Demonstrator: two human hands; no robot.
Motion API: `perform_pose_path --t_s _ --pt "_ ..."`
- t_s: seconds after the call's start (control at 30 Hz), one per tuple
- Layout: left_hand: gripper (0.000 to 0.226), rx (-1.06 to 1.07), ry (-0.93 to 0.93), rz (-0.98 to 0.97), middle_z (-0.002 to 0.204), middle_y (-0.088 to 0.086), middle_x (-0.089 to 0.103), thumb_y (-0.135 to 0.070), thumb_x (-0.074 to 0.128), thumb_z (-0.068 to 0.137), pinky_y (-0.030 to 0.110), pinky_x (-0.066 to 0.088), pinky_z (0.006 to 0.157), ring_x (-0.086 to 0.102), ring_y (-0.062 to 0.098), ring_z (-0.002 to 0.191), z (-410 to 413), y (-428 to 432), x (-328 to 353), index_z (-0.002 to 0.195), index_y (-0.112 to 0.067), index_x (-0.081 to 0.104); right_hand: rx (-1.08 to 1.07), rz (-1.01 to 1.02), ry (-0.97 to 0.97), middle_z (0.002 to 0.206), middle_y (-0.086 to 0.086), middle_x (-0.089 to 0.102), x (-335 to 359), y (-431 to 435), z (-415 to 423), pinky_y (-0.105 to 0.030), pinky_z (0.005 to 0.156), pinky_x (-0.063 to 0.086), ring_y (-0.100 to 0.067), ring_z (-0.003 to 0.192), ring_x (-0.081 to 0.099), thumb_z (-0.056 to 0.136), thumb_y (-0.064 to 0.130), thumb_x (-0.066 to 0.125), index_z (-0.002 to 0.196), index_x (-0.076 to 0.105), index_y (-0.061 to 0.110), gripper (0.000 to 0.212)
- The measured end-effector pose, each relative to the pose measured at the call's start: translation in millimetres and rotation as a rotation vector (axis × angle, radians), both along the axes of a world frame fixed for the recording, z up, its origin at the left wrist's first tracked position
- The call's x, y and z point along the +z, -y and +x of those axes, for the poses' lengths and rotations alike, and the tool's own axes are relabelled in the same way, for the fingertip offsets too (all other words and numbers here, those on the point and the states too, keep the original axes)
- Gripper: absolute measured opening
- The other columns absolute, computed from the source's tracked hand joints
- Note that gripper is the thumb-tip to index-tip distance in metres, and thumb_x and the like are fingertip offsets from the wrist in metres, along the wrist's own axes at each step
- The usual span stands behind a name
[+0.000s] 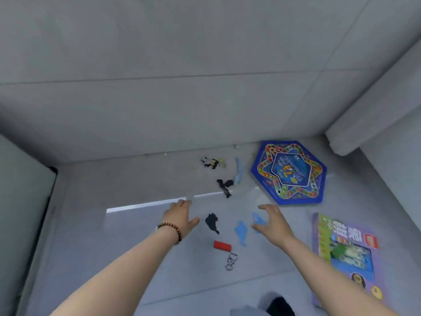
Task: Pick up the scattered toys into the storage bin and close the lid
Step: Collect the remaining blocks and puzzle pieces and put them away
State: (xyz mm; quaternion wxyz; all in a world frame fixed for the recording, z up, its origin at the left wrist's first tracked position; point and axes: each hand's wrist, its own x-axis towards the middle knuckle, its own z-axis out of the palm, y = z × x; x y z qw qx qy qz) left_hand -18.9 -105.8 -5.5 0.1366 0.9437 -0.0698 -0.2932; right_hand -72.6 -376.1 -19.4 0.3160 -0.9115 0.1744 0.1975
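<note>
Left hand, right hand hovering, both grips released, blue fish-shaped toy lying between them. Toy looking light, rubbery, floppy; pinching mid-body seeming safest.

Left hand, right hand, both splayed, blue toy between, red block nearby

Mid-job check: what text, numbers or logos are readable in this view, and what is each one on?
Hexagonal game board: big yellow digits at its centre, seen upside down, perhaps "21"; the small print around them is too blurred to read.
Purple box: large white Chinese characters, turned and blurred, not readable; the red badge's text is too small.
Red block and metal clip: no text visible.
</note>
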Motion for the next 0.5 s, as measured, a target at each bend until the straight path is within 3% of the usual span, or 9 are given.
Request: perform_pose_path --t_s 0.13,0.23,0.5 --pt "0.062 0.120 -0.097 -0.104 0.142 0.001 0.037 -0.049 0.054 0.088 0.037 0.040 0.103 0.039 0.020 0.129 -7 37 -44 0.139 -0.020 0.035 -0.252 0.081 -0.019 0.121 -0.010 0.049 -46 8 -7 -0.024 0.085 0.040 -0.023 0.107 0.054 0.076 0.019 0.076 0.118 0.055 0.008 0.048" --pt "0.059 0.172 -0.088 -0.149 0.135 -0.001 0.042 -0.045 0.061 0.084 0.033 0.043 0.099 0.041 0.018 0.125 -9 53 -70 0.134 -0.022 0.040 -0.380 0.147 0.026 0.110 -0.004 0.047 -69 6 -8 -0.023 0.086 0.041 -0.021 0.103 0.055 0.075 0.015 0.077 0.116 0.056 0.007 0.047" --pt "0.042 0.330 0.077 -0.294 0.109 -0.005 0.046 -0.027 0.077 0.072 0.023 0.040 0.086 0.042 0.015 0.110 -16 63 -104 0.103 -0.025 0.048 -0.471 0.171 0.160 0.101 -0.002 0.047 -90 4 -15 -0.031 0.082 0.050 -0.017 0.087 0.053 0.074 -0.001 0.073 0.093 0.054 0.016 0.033"
